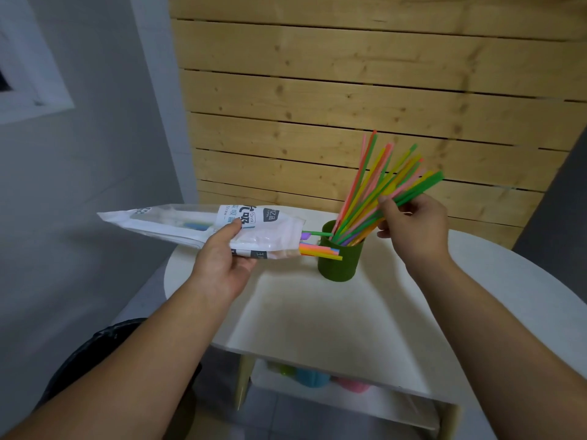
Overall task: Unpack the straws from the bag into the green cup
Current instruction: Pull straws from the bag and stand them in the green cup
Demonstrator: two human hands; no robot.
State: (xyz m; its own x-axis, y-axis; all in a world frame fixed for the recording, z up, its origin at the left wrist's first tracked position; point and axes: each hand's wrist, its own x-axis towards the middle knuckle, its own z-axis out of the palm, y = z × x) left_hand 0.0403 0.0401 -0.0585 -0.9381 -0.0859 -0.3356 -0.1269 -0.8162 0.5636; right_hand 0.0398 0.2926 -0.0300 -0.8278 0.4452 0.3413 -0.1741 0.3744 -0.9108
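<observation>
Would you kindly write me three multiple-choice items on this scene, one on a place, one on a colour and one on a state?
1. Where does the green cup stand?
A. On the white table
B. On the floor
C. On the lower shelf

2. What colour is the bag mostly?
A. Black
B. White
C. Red

3. What is the right hand doing?
A. Lying flat on the table
B. Hanging idle
C. Gripping a bunch of straws whose lower ends are in the cup

Answers:
1 A: the cup's base sits on the tabletop.
2 B: the bag, held by the left hand, is white with dark print.
3 C: its fingers curl round the straws above the cup.
</observation>
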